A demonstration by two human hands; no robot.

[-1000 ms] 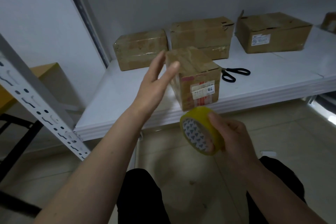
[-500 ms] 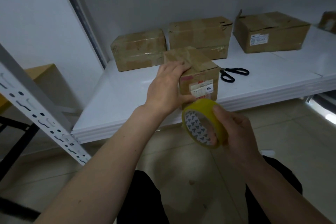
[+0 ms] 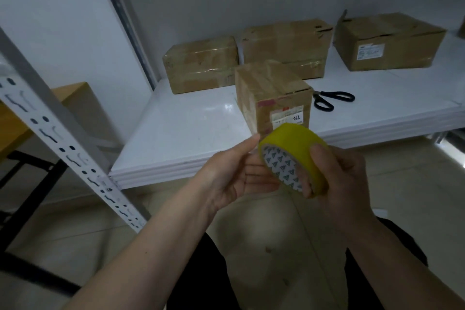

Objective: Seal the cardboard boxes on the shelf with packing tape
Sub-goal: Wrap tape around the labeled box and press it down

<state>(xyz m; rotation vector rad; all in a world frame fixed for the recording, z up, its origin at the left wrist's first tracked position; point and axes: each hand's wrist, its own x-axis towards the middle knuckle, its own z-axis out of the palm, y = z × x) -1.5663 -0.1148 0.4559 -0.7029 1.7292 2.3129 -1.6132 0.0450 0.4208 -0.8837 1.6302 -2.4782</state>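
Packing tape — a yellow roll [image 3: 294, 156] gripped in the right hand [image 3: 337, 178] before the shelf [image 3: 181, 133] — has been met by the left hand [image 3: 234, 171], withdrawn open-fingered from the small brown cardboard box [image 3: 273, 98], so the tape end is likely sought next.

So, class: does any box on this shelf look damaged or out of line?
Yes. The middle rear box has a torn top right corner, and the right rear box has a flap corner sticking up.
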